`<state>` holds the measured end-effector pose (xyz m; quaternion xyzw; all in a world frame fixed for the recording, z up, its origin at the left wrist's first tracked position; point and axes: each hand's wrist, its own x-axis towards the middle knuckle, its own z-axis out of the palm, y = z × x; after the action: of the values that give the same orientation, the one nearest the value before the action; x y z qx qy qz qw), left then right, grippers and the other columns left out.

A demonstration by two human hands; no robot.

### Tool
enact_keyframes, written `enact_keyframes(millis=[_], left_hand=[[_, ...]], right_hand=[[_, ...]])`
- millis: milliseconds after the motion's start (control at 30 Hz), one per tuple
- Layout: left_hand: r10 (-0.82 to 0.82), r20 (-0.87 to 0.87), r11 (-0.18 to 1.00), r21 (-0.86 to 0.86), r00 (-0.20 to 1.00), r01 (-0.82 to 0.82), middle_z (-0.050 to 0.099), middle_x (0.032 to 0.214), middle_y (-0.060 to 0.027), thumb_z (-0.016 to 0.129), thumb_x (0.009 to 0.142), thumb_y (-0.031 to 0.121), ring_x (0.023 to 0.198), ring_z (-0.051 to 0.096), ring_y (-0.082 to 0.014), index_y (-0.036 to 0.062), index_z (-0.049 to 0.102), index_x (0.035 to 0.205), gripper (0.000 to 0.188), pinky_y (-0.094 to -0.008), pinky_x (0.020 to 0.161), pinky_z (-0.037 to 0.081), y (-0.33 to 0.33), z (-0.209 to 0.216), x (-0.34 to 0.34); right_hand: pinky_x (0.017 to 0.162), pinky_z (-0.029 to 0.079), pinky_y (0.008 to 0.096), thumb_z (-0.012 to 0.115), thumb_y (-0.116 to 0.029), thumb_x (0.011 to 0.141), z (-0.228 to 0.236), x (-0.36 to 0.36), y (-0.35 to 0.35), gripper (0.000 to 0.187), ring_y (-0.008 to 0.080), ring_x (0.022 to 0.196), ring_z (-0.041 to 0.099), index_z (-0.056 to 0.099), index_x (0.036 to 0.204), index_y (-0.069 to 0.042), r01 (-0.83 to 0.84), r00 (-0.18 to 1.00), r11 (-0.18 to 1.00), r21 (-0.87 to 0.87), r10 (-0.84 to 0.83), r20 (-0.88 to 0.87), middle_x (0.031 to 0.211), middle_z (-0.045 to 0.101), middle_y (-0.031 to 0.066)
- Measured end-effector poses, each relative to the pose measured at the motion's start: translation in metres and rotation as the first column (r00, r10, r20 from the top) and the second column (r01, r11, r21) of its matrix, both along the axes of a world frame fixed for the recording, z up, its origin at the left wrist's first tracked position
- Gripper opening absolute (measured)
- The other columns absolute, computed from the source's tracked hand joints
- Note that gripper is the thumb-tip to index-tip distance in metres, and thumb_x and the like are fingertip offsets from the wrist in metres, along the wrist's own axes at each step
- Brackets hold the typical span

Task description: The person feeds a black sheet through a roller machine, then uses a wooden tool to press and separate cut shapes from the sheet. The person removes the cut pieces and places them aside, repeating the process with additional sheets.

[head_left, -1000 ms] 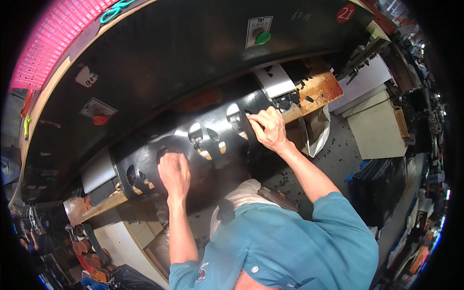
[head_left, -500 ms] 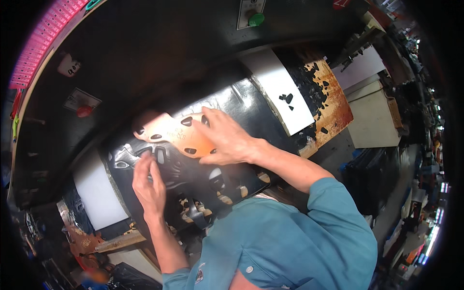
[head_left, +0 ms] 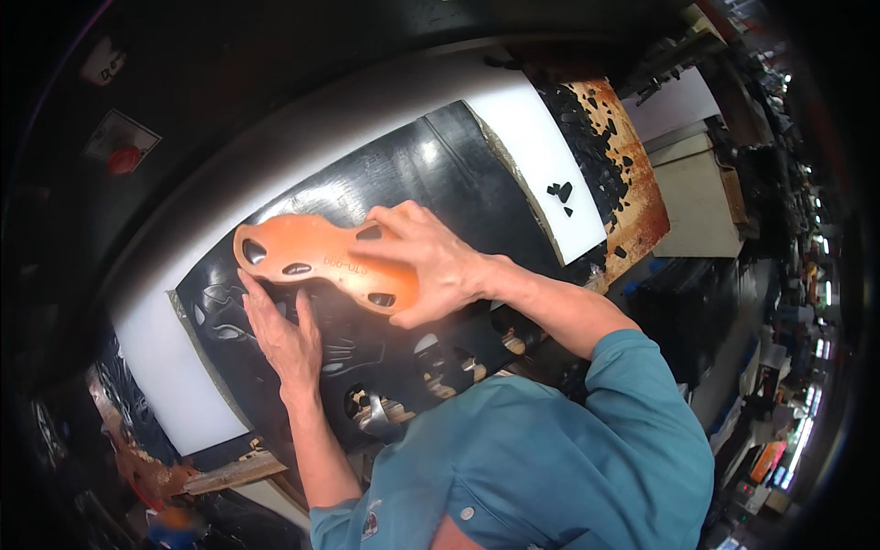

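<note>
An orange cutting die (head_left: 312, 243), long and wavy-edged with several oval holes, lies over a shiny black sheet (head_left: 412, 174). My right hand (head_left: 431, 261) grips its right end, thumb at the near edge and fingers over the far edge. Near the die's left end is my left hand (head_left: 284, 339), fingers stretched and thumb apart, fingertips at the near edge. Whether the die rests fully flat on the sheet cannot be told. Along the sheet's near side are cut-out openings (head_left: 371, 403) and pressed outlines.
Under the sheet is a white board (head_left: 174, 367), bare at left and right. Small black scraps (head_left: 561, 192) lie on its right part. A dark machine head with a red button (head_left: 124, 160) spans the far side. Beyond the board, a rusty orange surface (head_left: 642, 192) holds more black bits.
The die has turned flatter over the sheet and moved slightly left. My left hand has gone from a loose curl to stretched fingers at its edge. More white board shows at the far side.
</note>
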<state>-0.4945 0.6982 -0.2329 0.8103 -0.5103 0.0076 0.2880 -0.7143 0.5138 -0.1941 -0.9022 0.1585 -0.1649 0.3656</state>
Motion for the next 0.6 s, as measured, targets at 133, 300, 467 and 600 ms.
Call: enact_keyframes(millis=[133,300,467,600], left_hand=[[-0.049,0.143,0.998,0.033,0.989,0.045,0.051,0.162,-0.0214,0.074,0.099,0.010,0.153,0.045,-0.0417,0.0004,0.051,0.157,0.064,-0.0569,0.126,0.032,-0.001,-0.002,0.001],[-0.033,0.155,0.999,0.027,0.987,0.030,0.053,0.161,-0.0196,0.076,0.099,0.013,0.152,0.046,-0.0426,0.0040,0.057,0.150,0.055,-0.0579,0.125,0.035,0.001,-0.009,0.001],[-0.057,-0.050,0.986,-0.161,0.997,0.048,0.059,0.157,-0.0177,0.072,0.103,0.013,0.150,0.052,-0.0353,0.0054,0.065,0.146,0.045,-0.0505,0.126,0.037,0.000,-0.001,0.002],[0.114,-0.251,0.970,-0.181,0.961,-0.162,0.063,0.152,-0.0202,0.071,0.102,0.010,0.146,0.056,-0.0367,0.0011,0.068,0.141,0.039,-0.0451,0.122,0.042,0.026,0.023,-0.009]], right_hand=[[0.119,0.043,0.0450,0.097,-0.031,0.061,0.006,-0.023,-0.024,0.100,0.0354,0.137,0.055,0.061,0.150,-0.003,-0.037,0.985,0.967,0.251,-0.007,0.170,0.154,0.052,0.0207],[0.117,0.047,0.0414,0.097,-0.026,0.065,0.029,-0.059,-0.038,0.101,0.0269,0.132,0.061,0.056,0.152,0.002,0.001,0.897,0.674,0.739,-0.327,0.297,0.146,0.061,0.0152],[0.116,0.046,0.0395,0.092,-0.029,0.068,0.055,-0.114,-0.060,0.103,0.0265,0.132,0.061,0.050,0.155,0.008,0.274,0.824,0.756,0.595,-0.503,0.261,0.144,0.062,0.0184],[0.119,0.043,0.0389,0.089,-0.027,0.073,0.045,-0.148,-0.055,0.101,0.0284,0.136,0.060,0.047,0.156,0.011,0.441,0.779,0.734,0.517,-0.599,0.185,0.148,0.059,0.0219]])
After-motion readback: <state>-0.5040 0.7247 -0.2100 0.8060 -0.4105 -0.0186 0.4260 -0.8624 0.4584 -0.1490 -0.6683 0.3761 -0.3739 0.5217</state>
